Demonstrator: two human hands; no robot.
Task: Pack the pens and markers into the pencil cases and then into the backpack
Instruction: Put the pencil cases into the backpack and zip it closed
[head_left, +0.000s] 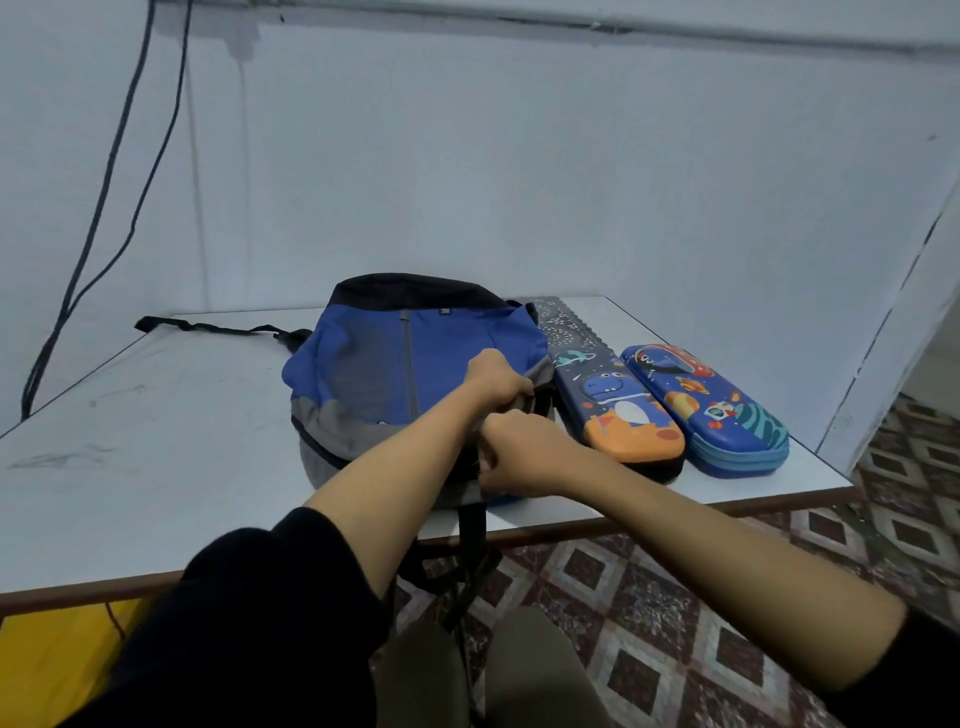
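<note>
A blue, grey and black backpack (395, 364) lies flat on the white table (156, 431). My left hand (496, 382) grips the backpack's right edge, fingers curled over the fabric. Just below it, my right hand (519, 454) pinches the same edge near the table's front, perhaps at a zipper; what it holds is hidden. To the right lie two closed pencil cases side by side: one with a dinosaur and an orange end (618, 410), and a blue space-themed one (711, 410). No loose pens or markers show.
A dark patterned ruler or flat case (566, 325) lies behind the dinosaur case. Backpack straps (208, 327) trail left on the table and hang off the front edge (470, 566). Cables run down the wall at left. Tiled floor lies below right.
</note>
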